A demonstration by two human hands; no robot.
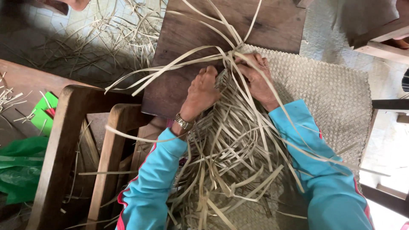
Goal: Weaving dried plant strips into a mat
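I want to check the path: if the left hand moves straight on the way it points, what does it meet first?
Probably the bundle of pale strips crossing above the left hand, then the dark wooden board; depth is unclear.

One head-worn view, steeply downward and close over the woven mat (332, 89) on the lap.

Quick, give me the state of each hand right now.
Left hand: closed, fingers curled on the pale weaving strips at the woven mat edge.
Right hand: closed, pressing and gripping strips at the same edge.
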